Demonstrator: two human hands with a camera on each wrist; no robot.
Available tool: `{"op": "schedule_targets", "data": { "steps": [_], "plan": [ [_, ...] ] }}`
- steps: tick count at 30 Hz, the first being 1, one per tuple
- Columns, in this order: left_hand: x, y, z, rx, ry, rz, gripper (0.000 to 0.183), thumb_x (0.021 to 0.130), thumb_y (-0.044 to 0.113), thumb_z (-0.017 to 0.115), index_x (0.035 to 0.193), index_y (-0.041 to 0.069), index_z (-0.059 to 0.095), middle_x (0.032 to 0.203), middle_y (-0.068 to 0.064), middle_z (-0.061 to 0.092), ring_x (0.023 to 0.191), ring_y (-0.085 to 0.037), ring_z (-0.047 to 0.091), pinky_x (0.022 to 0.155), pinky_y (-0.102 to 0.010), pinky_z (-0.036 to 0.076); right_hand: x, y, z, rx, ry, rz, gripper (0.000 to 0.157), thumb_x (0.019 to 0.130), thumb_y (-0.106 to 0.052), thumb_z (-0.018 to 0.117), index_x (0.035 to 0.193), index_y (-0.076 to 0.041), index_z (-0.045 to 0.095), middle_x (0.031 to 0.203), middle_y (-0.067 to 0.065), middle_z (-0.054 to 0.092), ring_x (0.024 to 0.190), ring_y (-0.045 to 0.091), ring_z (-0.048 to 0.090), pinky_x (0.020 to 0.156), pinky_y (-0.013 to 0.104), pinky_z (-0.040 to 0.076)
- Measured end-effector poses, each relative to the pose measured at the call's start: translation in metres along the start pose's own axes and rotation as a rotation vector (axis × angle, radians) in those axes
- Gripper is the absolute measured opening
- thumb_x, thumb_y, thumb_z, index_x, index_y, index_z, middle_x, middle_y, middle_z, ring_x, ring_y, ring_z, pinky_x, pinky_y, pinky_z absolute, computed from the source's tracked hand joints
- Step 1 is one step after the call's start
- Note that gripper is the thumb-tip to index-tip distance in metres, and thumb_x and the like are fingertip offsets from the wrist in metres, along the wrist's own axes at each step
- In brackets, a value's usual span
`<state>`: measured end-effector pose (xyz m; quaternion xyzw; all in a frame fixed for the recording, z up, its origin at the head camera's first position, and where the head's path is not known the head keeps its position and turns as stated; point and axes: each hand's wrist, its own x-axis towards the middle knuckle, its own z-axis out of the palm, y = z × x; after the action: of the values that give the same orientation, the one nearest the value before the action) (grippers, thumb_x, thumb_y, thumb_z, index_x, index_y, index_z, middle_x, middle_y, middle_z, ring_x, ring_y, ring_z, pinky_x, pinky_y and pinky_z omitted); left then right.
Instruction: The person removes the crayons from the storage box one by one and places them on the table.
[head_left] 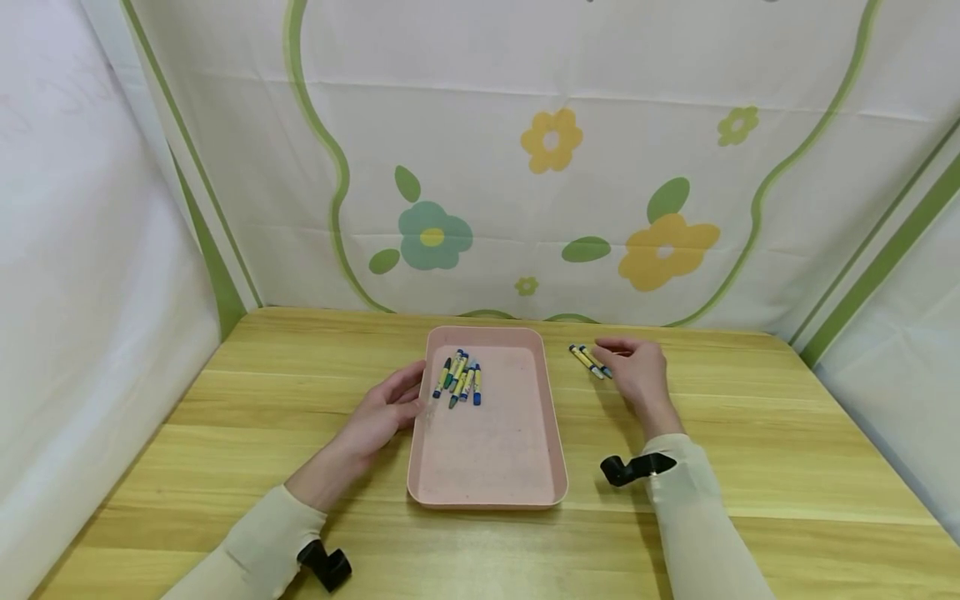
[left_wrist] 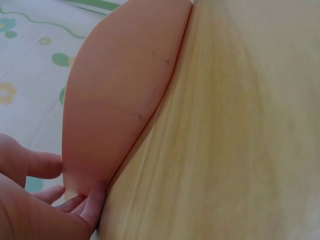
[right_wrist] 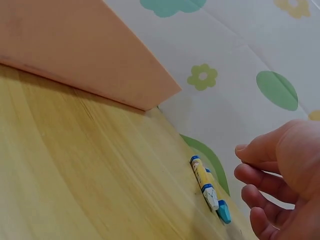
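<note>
A pink tray [head_left: 491, 467] lies on the table, with several crayons [head_left: 459, 379] in yellow and blue wrappers grouped in its upper left part. My left hand [head_left: 382, 412] rests against the tray's left side, its fingers [left_wrist: 95, 200] touching the outer wall and the thumb by the rim. Right of the tray, two more crayons lie side by side: a white-tipped crayon [right_wrist: 204, 182] and a teal-tipped crayon [right_wrist: 223, 212]. Just beside them hovers my right hand [head_left: 636, 371], fingers loosely bent and nothing visible between them.
The wooden table [head_left: 300, 375] ends at the back against a white curtain [head_left: 480, 167] printed with flowers. More curtain hangs along the left and right sides. Black straps [head_left: 637, 468] sit at both sleeve cuffs.
</note>
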<state>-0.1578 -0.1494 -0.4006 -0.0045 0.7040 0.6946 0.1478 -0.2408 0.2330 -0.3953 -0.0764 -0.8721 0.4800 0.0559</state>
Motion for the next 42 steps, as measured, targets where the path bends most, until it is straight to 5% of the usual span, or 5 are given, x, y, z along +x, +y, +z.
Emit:
{"op": "schedule_targets", "data": {
  "steps": [15, 42],
  "plan": [
    [0.0, -0.001, 0.0, 0.002, -0.001, 0.006, 0.065, 0.107, 0.003, 0.052, 0.168, 0.013, 0.031, 0.174, -0.016, 0.033, 0.162, -0.035, 0.03, 0.128, -0.054, 0.034, -0.005, -0.019, 0.006, 0.036, -0.021, -0.08, 0.038, 0.097, -0.03, 0.077, 0.126, -0.005, 0.078, 0.118, 0.013, 0.08, 0.084, -0.001, 0.066, 0.073, 0.018, 0.054],
    [0.0, 0.0, 0.0, 0.001, -0.012, 0.014, 0.065, 0.107, 0.003, 0.051, 0.168, 0.012, 0.029, 0.174, -0.016, 0.032, 0.163, -0.035, 0.029, 0.128, -0.054, 0.033, -0.011, -0.052, 0.036, 0.076, -0.087, -0.126, 0.029, 0.098, -0.023, 0.076, 0.122, -0.006, 0.08, 0.121, 0.014, 0.078, 0.106, 0.023, 0.071, 0.081, 0.022, 0.054]
  ]
}}
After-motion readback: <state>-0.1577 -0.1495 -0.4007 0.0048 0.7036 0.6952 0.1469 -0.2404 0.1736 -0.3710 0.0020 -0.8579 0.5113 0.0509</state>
